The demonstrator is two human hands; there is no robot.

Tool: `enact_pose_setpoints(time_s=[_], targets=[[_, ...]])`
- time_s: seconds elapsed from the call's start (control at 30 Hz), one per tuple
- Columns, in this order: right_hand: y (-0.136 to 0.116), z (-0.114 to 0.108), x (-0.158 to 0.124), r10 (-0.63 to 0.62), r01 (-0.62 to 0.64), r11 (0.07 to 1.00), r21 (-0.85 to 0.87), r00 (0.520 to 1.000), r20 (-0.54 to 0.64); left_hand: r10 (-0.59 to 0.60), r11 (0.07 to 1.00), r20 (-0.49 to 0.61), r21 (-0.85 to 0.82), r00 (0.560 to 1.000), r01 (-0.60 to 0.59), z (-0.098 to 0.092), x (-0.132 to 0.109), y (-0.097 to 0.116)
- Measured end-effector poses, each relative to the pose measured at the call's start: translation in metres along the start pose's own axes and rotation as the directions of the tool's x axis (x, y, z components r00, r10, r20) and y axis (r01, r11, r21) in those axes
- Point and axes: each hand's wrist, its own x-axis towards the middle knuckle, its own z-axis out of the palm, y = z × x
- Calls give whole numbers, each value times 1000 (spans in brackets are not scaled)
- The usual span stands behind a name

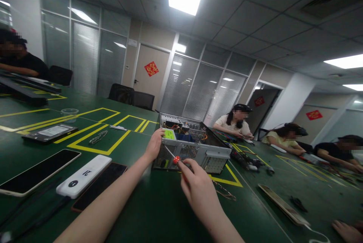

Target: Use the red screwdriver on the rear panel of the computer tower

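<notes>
An open computer case (pixel 214 152) lies on the green table, its inside showing cables and parts. My right hand (pixel 197 182) is closed around a screwdriver (pixel 176 159) with a red handle, whose shaft points up and left to the near panel of the case. At the case's left corner, my left hand (pixel 154 144) has its fingers pressed on a box-like part with a bright green label (pixel 169 134). Whether its fingertips grip that part or only rest against it is hard to see.
Phones (pixel 39 171), a white power bank (pixel 83 176) and a hard drive (pixel 50 132) lie to the left. Another phone (pixel 283 204) lies right, near another person's hand (pixel 348 231). Loose parts (pixel 246 159) sit beside the case. Several people sit around the table.
</notes>
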Motion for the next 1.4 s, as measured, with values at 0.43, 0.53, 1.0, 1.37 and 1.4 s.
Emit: enact_pose_setpoints(time_s=[0.43,0.53,1.0,1.37,1.4], targets=[[-7,0,2,223,-224,975,-2,970,98,5,1000,-12,-6,1000,-5,2,0,-3],[-8,6,0,219,-219,976,4,975,29,5,1000,-13,-8,1000,-5,3,0,-4],[-19,7,-12,19,-22,999,-27,994,-105,-1,999,-2,-35,1000,1,2,0,-1],[-26,7,-10,103,-103,995,2,992,69,13,1000,-9,-24,1000,-13,2,0,0],[-28,6,-11,84,-84,996,0,992,95,14,1000,-11,-25,1000,-14,2,0,-1]])
